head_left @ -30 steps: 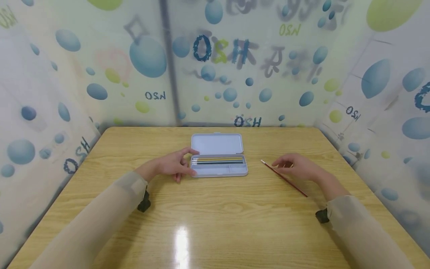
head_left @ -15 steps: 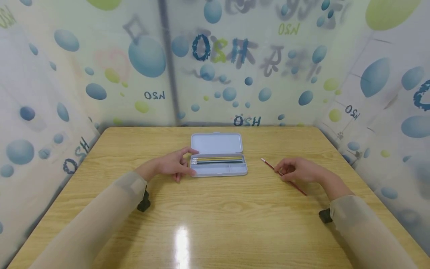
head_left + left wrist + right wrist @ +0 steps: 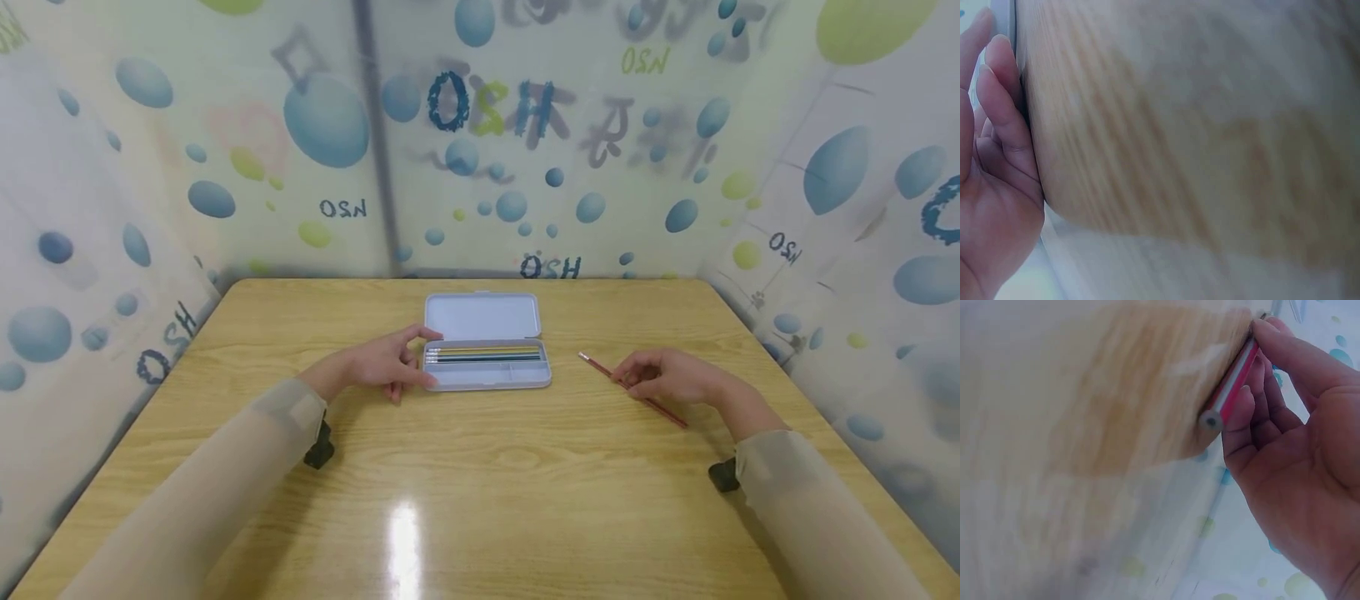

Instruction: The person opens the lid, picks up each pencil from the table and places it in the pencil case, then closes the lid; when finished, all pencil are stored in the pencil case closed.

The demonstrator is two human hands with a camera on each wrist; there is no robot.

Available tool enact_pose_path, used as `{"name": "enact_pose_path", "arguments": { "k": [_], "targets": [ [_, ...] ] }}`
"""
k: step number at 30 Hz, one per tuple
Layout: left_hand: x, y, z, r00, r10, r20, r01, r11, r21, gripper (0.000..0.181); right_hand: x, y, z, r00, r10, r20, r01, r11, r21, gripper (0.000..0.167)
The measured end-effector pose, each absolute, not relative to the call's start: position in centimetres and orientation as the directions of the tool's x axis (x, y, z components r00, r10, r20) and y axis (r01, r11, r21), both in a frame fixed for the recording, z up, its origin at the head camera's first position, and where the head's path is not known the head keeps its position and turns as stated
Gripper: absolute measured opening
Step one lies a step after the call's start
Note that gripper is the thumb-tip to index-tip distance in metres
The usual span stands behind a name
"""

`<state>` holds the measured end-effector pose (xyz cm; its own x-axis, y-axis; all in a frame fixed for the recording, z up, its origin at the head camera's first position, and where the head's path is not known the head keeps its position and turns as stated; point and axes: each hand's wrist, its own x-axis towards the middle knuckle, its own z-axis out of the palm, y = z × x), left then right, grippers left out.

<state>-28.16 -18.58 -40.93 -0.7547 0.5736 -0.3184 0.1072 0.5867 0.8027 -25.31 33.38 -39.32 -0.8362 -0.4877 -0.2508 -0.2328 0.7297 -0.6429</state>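
A pale blue pencil case lies on the table with its lid folded back. Several pencils with white eraser ends lie side by side in its rear compartment. My left hand holds the case's left end, thumb at the front corner and index finger near the hinge. To the right of the case, my right hand pinches a red pencil around its middle, the eraser end pointing to the far left. In the right wrist view, the pencil shows red and silver stripes and a blunt, unsharpened end.
The wooden table has its far edge just behind the open lid. Patterned curtains enclose it at the back and both sides. The case's front compartment has a divider towards its right.
My right hand has come down on the red pencil and now pinches it, where one second ago it hovered beside it. The pencil has shifted slightly. My left hand stays at the case.
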Motion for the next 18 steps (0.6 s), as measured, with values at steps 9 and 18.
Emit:
{"name": "enact_pose_path", "arguments": {
  "k": [9, 18],
  "targets": [
    [-28.26, -18.70, -41.02, -0.753, 0.578, -0.314, 0.109, 0.580, 0.807, 0.088, -25.29, 33.34, -39.11, -0.840, -0.478, -0.256, -0.220, 0.731, -0.646, 0.030],
    [-28.32, -18.63, -41.13, -0.761, 0.566, -0.318, 0.101, 0.588, 0.803, 0.088, -25.35, 33.50, -39.23, -0.845, -0.476, -0.243, -0.236, 0.740, -0.630, 0.029]
  ]
}}
